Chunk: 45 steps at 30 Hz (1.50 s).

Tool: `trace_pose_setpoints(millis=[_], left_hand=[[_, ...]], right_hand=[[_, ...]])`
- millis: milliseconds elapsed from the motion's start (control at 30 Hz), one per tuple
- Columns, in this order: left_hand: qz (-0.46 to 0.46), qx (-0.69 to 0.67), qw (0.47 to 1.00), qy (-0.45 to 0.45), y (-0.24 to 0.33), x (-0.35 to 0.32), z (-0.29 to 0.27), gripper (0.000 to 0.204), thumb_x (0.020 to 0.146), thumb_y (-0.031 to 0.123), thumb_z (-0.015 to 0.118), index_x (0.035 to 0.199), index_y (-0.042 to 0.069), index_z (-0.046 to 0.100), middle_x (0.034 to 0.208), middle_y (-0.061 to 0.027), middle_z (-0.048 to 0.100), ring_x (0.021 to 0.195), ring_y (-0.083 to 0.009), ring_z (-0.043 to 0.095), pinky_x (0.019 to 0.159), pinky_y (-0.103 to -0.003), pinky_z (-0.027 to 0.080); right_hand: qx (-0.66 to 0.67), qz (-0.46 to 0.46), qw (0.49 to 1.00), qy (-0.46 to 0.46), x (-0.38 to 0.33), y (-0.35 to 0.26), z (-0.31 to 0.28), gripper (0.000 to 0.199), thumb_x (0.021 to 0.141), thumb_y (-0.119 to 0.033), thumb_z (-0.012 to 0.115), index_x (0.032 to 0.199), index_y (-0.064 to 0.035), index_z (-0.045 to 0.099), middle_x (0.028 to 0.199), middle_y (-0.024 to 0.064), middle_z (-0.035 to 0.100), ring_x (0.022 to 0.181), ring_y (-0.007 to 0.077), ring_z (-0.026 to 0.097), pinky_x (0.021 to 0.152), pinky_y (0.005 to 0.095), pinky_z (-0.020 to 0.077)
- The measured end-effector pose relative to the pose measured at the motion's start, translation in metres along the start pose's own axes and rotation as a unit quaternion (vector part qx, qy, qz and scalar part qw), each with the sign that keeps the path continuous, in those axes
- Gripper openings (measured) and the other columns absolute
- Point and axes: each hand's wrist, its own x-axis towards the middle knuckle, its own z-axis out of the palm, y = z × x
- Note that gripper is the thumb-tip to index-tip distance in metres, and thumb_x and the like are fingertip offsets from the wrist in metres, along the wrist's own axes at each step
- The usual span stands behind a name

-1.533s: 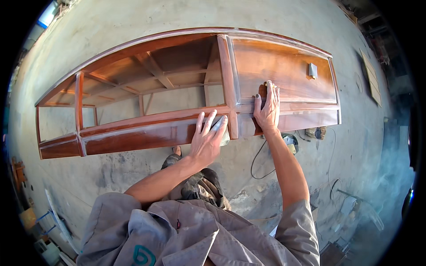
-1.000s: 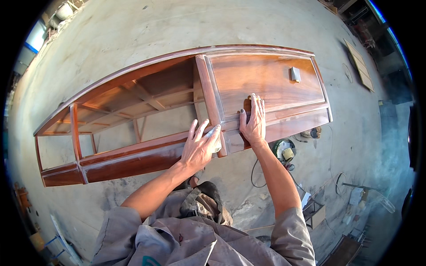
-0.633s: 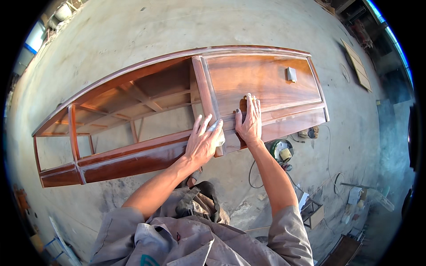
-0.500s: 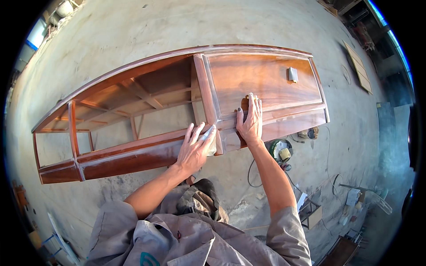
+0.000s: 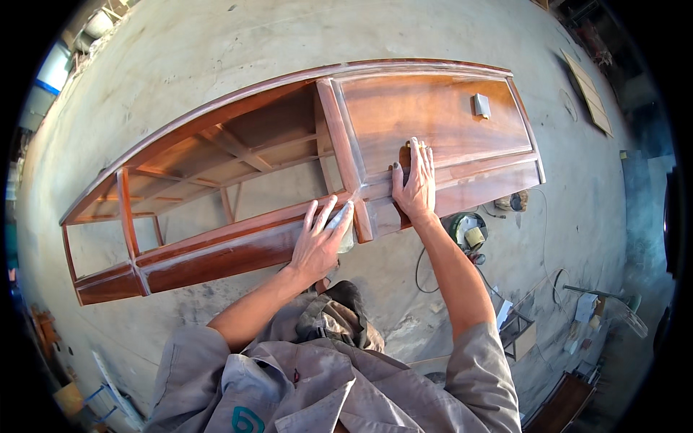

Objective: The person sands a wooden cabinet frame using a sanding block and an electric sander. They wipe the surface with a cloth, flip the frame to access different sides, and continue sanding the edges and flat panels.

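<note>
Cabinet (image 5: 216, 251), one: reddish-brown wood, long, lying lengthwise over the floor (image 5: 303, 29), its left part bare framing, its right part closed by a panel (image 5: 447, 108). Whitish streaks along rails and the middle upright.

Left hand (image 5: 317, 245): at the cabinet's near edge, just left of the middle upright. Fingers somewhat apart — a pale pad (image 5: 346, 240) held beneath thumb and forefinger, against the near rail.

Right hand (image 5: 416, 189): laid flat across the rail right of the upright, fingertips on the panel near its lower left corner. Fingers nearly together, thumb apart; nothing seen in the grasp.

Folded paper (image 5: 481, 106), grey: on the panel, near its upper right corner.

Tub (image 5: 455, 229), dark green, round: on the floor below the cabinet's near edge, beside the right forearm — yellowish block (image 5: 474, 237) inside.

Cable (image 5: 418, 276), black: looped left of the tub.

Slatted board (image 5: 588, 94): on the floor, beyond the cabinet's far right corner.
</note>
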Motion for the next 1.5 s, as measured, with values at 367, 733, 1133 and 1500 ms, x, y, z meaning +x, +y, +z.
trace_pose_setpoints(millis=[367, 733, 1133, 1500], left_hand=[[0.056, -0.14, 0.988, -0.022, -0.024, 0.002, -0.023, 0.077, 0.083, 0.009, 0.072, 0.155, -0.002, 0.047, 0.148, -0.021, 0.061, 0.151, -0.0422, 0.043, 0.127, -0.061, 0.029], [0.251, -0.176, 0.934, -0.182, -0.094, 0.104, -0.044, 0.038, 0.094, 0.019, 0.06, 0.13, 0.011, 0.073, 0.135, -0.0021, 0.073, 0.15, -0.0369, 0.044, 0.129, -0.063, 0.024], [0.269, -0.228, 0.915, -0.195, -0.148, 0.104, -0.044, 0.064, 0.107, 0.056, 0.04, 0.144, 0.012, 0.068, 0.143, -0.0071, 0.07, 0.153, -0.039, 0.04, 0.129, -0.064, 0.018], [0.276, -0.277, 0.901, -0.189, -0.145, 0.104, -0.028, 0.072, 0.107, 0.063, 0.04, 0.15, 0.01, 0.062, 0.148, -0.0077, 0.067, 0.161, -0.0389, 0.028, 0.131, -0.063, 0.01]], right_hand=[[-0.033, 0.024, 0.999, 0.001, 0.0, -0.001, 0.0, 0.072, 0.097, -0.019, 0.067, 0.158, 0.0059, 0.037, 0.157, 0.0279, 0.049, 0.152, 0.0418, 0.041, 0.131, 0.05, 0.0249], [-0.034, 0.065, 0.997, 0.033, 0.0, -0.01, -0.005, 0.072, 0.094, -0.019, 0.069, 0.156, 0.0044, 0.042, 0.156, 0.0273, 0.051, 0.152, 0.0407, 0.041, 0.131, 0.0494, 0.0263], [-0.053, 0.094, 0.994, 0.035, 0.0, -0.012, 0.0, 0.07, 0.096, -0.021, 0.067, 0.157, 0.0026, 0.042, 0.158, 0.0224, 0.051, 0.153, 0.0367, 0.041, 0.132, 0.0474, 0.0254], [-0.07, 0.103, 0.992, 0.021, 0.001, -0.011, -0.001, 0.07, 0.095, -0.02, 0.066, 0.157, 0.0025, 0.042, 0.159, 0.0223, 0.05, 0.154, 0.0371, 0.04, 0.133, 0.0471, 0.0241]])
